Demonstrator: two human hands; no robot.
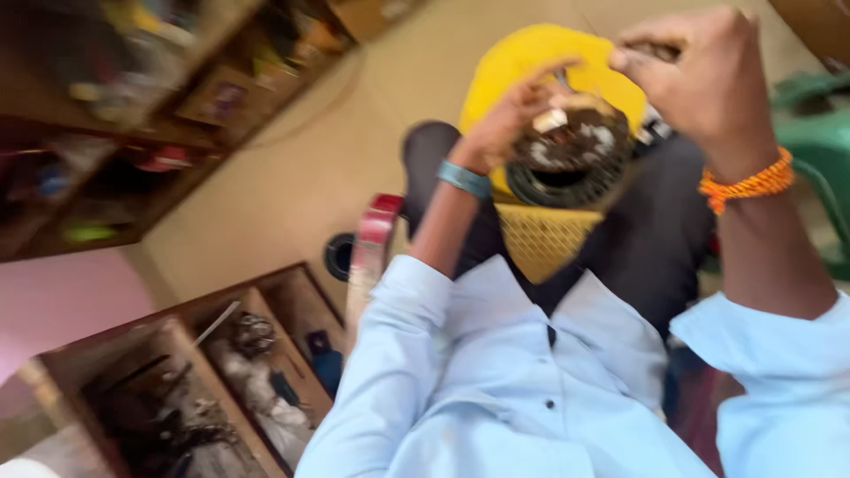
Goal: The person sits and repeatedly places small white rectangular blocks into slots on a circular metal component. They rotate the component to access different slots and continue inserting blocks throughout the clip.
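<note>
A single head-worn camera looks steeply down the person's own chest and lap, close in and tilted. The hands sit toward one o'clock, wooden shelves at eight o'clock, and bare floor at eleven.

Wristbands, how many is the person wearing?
2: a blue wristband on the left wrist, and an orange beaded wristband on the right wrist. The rolled sleeves could hide more further up the arms.
</note>
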